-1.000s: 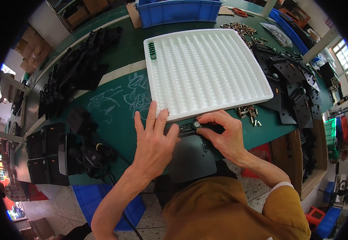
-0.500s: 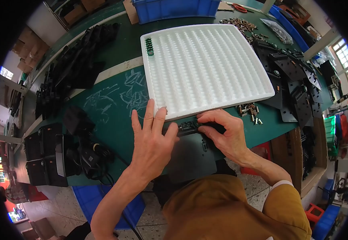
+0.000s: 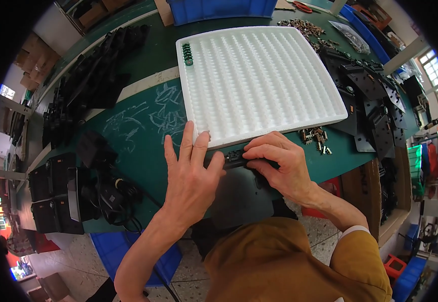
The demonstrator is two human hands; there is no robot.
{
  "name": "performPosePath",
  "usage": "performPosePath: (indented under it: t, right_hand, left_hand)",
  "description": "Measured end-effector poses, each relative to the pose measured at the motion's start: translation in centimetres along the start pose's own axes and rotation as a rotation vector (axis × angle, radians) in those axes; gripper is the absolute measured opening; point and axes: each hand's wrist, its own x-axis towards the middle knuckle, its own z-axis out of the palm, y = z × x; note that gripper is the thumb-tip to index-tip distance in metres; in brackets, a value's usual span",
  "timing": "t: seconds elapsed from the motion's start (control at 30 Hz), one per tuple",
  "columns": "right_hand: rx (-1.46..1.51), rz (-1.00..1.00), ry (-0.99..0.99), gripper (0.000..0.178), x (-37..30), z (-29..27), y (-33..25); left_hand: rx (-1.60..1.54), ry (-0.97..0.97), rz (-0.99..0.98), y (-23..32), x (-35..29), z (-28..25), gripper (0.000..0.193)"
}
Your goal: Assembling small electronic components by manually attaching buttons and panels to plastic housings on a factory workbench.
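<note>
- At the near edge of the green surface (image 3: 143, 146), a small black part (image 3: 235, 159) lies just below the front rim of the white ridged tray (image 3: 259, 80).
- Right hand (image 3: 279, 168): fingers curled over the part, pressing or pinching it; grip closed on it.
- Left hand (image 3: 191, 176): flat, fingers spread, grip released; fingertips touch the tray's near corner, thumb close to the part.
- Judged step: seating or assembling the part, with the left hand steadying.
- Tray holds only a short row of green pieces (image 3: 187, 53) at its far left corner.
- Next move likely calls for a firm pinch and level lift clear of the rim.
- Loose metal fittings (image 3: 315, 137) lie near the right hand.
</note>
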Motion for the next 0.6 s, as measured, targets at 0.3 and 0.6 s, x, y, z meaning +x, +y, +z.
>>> performPosePath:
  t: [0.3, 0.6]
  right_hand:
    - [0.011, 0.011, -0.060, 0.022, 0.23, -0.56, -0.27]
    - [-0.022, 0.111, 0.005, 0.028, 0.03, 0.07, -0.48]
  left_hand:
    - [0.001, 0.004, 0.000, -0.01, -0.06, 0.10, 0.031]
    - [0.003, 0.027, 0.019, -0.14, -0.05, 0.31, 0.026]
